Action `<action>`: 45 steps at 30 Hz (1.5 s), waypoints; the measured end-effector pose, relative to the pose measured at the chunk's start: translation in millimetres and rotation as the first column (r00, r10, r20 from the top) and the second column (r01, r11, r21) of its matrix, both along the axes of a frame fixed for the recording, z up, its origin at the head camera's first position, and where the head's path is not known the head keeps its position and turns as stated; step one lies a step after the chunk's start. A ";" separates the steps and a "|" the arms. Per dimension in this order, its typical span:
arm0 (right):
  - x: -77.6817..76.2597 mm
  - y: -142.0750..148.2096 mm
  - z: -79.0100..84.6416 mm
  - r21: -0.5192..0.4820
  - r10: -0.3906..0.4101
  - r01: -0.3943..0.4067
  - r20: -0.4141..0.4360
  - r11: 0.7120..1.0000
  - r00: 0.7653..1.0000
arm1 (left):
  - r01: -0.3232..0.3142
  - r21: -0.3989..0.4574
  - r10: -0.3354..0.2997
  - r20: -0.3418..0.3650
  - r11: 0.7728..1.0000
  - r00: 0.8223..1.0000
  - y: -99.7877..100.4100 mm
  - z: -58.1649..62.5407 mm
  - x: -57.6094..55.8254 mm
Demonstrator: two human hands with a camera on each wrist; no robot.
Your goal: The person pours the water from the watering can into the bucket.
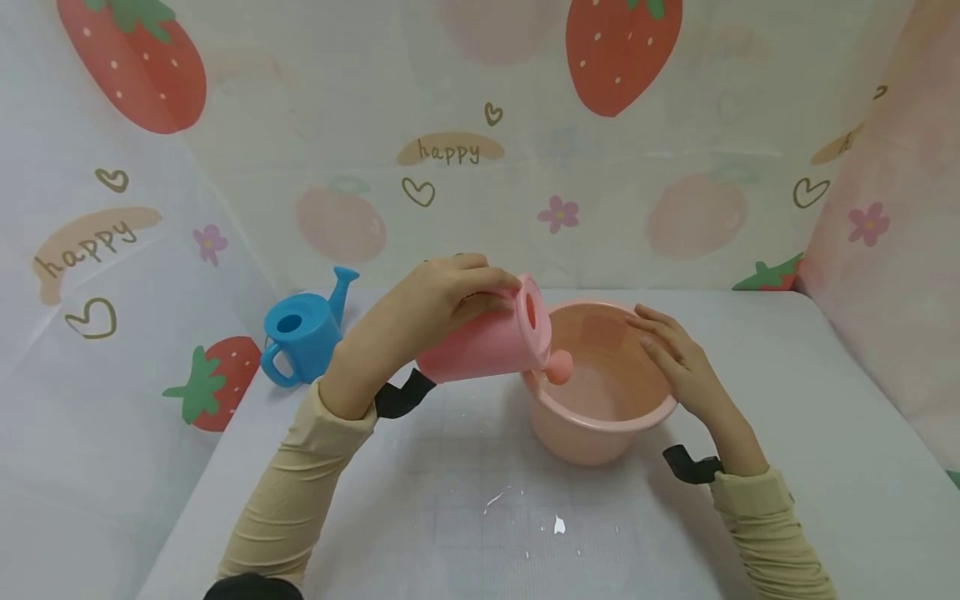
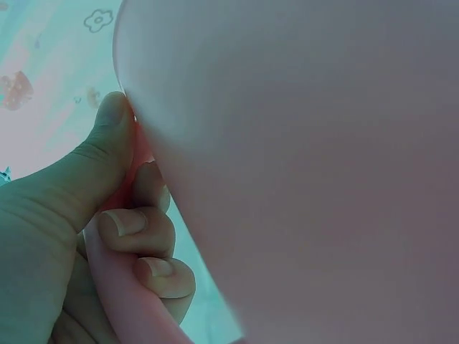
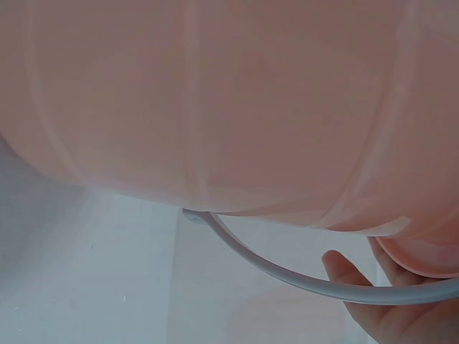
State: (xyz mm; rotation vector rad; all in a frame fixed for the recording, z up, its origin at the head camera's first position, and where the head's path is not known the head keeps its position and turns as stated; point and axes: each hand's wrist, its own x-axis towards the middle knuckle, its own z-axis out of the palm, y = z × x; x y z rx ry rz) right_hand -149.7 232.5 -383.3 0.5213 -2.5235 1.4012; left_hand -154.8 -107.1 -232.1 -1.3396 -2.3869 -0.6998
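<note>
My left hand (image 1: 465, 292) grips the handle of a pink watering can (image 1: 480, 346), its fingers curled round it in the left wrist view. The can lies tipped on its side in the air, its top opening facing right. Its round spout head (image 1: 558, 367) overlaps the near-left rim of a pale pink bucket (image 1: 585, 442). My right hand (image 1: 678, 367) rests over the bucket's right rim with extended fingers. The right wrist view shows the bucket's outer wall (image 3: 215, 107) and its grey carrying handle (image 3: 308, 287) crossing in front of the hand.
A blue watering can (image 1: 300, 337) stands upright at the back left of the white table (image 1: 420, 533). Small shiny drops (image 1: 559, 525) lie near the front. A strawberry-print sheet (image 1: 450, 225) rises behind the table and along both sides.
</note>
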 end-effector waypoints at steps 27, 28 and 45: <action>-0.8 -0.4 -2.3 -0.004 -0.001 0.001 0.005 1.000 1.000 | 0.019 0.001 -0.018 -0.110 1.000 0.994 -1.0 -0.5 0.0; -0.6 -0.5 -2.1 -0.003 0.000 0.000 0.004 1.000 1.000 | 0.017 0.000 -0.017 -0.112 1.000 0.994 -1.1 -0.5 -0.1; 11.6 -13.9 18.8 -0.002 0.006 -0.006 -0.003 1.000 1.000 | 0.023 0.021 -0.020 -0.138 1.000 0.990 -5.3 -3.7 -3.8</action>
